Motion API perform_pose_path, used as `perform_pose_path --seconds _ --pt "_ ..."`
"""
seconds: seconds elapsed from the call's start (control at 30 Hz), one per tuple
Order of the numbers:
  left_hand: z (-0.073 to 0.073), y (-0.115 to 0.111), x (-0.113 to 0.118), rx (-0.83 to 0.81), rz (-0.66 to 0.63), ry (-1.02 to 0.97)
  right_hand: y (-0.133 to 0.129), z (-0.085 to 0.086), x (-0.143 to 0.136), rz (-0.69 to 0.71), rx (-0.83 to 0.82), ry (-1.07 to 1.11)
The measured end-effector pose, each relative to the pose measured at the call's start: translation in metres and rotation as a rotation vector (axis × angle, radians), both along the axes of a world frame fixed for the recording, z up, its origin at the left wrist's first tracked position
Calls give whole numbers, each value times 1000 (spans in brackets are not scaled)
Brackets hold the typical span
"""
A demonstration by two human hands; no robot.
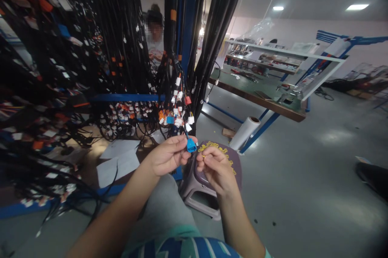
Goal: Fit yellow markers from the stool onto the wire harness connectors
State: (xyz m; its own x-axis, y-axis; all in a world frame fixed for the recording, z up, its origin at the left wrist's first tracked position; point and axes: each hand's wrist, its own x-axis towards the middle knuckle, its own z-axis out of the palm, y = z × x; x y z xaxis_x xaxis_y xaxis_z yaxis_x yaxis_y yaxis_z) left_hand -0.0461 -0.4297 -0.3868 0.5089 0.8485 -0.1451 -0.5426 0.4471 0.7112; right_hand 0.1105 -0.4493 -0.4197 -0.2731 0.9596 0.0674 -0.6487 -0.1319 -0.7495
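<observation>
My left hand (171, 153) pinches a blue connector (191, 145) between thumb and fingers, its open face turned toward me. From its top a cable runs up into a hanging bundle of wires with white, red, orange and blue connectors (178, 104). Just right of it, my right hand (216, 167) is closed with thumb and finger together on a small yellow clip (204, 156), mostly hidden by the fingertips. The two hands are close but apart. Below them, several more yellow clips (229, 161) lie on the top of a plastic stool (200, 199).
Thick black cable bundles (118, 19) hang from a blue rack (189, 19) ahead and to the left. White paper sheets (118, 165) lie at lower left. A workbench (257, 98) stands at right, with a plastic roll (245, 132) leaning near it. A person (155, 33) is behind the bundles.
</observation>
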Motion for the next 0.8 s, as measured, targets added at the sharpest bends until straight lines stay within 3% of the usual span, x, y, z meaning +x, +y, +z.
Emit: perform_pose_path --seconds 0.17,0.33,0.4,0.53,0.8 --pt "6 -3 8 -56 69 -9 -6 7 -3 -287 195 -182" --pt "8 -5 15 -60 92 -13 -10 15 -6 -582 571 -475" --pt "8 -5 16 -52 84 -5 -9 16 -9 -657 645 -553" --pt "10 -8 17 -39 83 -12 -6 15 -14 -698 644 -603" --pt "9 -9 19 2 91 -29 -4 11 -15 -636 579 -581"
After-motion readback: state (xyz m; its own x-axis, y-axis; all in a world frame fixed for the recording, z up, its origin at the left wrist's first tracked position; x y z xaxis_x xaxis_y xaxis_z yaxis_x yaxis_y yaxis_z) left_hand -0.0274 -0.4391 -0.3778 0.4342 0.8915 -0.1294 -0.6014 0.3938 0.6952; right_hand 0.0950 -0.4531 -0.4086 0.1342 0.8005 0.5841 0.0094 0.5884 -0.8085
